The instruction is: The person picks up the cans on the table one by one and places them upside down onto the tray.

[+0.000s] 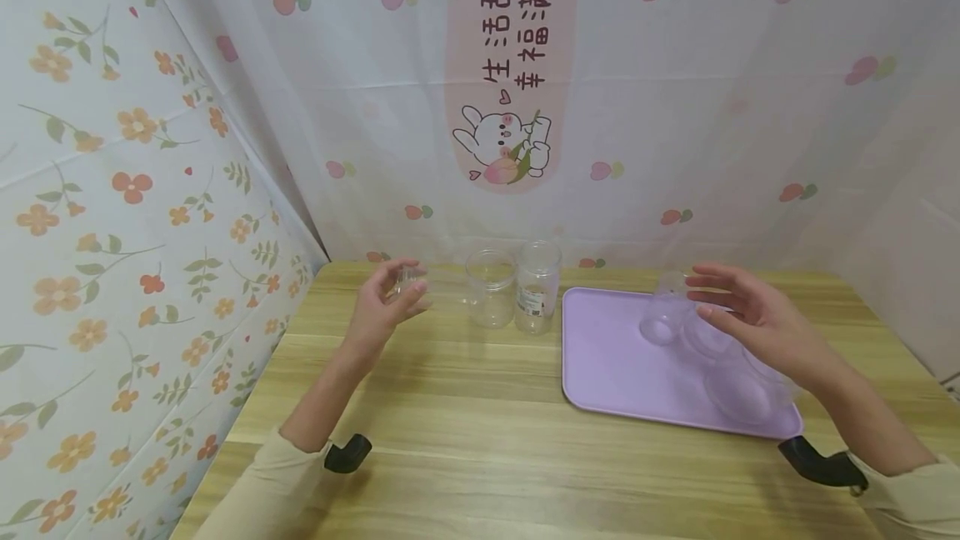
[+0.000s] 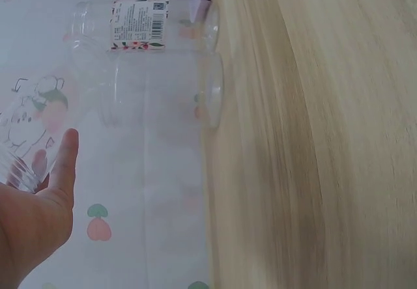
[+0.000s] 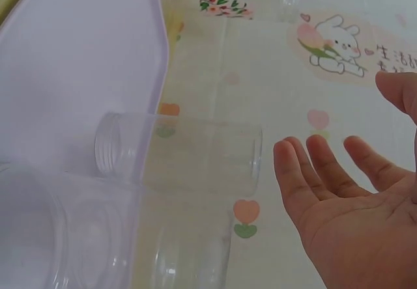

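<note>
A small clear cup is being pinched in the left grip, raised above the worktop. Just right of that grip, two clear jars are standing side by side. The right grip is being held spread, fingers straight, beside an upended clear jar on the purple tray; contact cannot be told. More clear containers are lying under this grip.

Clear jars in the frame's middle.
We see a small clear cup centre-left; an inverted jar stands centre-right.
</note>
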Demonstrator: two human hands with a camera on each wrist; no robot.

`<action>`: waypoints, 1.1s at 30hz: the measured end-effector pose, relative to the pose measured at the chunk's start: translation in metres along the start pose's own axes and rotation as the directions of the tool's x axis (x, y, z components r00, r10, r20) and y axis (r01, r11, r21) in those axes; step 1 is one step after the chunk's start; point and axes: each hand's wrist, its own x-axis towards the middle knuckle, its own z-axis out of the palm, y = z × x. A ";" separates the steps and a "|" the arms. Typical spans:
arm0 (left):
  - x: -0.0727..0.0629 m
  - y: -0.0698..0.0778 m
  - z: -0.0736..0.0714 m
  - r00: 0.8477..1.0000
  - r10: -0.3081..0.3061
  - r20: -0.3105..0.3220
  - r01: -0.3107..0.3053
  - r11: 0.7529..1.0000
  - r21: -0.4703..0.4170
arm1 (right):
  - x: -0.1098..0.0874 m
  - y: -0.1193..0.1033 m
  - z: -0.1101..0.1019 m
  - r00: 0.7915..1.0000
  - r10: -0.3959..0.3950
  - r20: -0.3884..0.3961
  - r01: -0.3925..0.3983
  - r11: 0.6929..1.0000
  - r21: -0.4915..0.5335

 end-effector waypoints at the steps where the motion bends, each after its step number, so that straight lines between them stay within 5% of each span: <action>1: 0.000 0.000 0.001 1.000 0.003 0.000 -0.003 1.000 -0.001 | 0.000 0.000 0.000 1.000 0.005 -0.002 -0.005 1.000 -0.001; 33: 0.003 -0.002 0.029 0.999 -0.016 0.029 0.019 0.995 -0.099 | 0.007 -0.003 0.022 1.000 -0.001 -0.027 0.004 0.995 0.101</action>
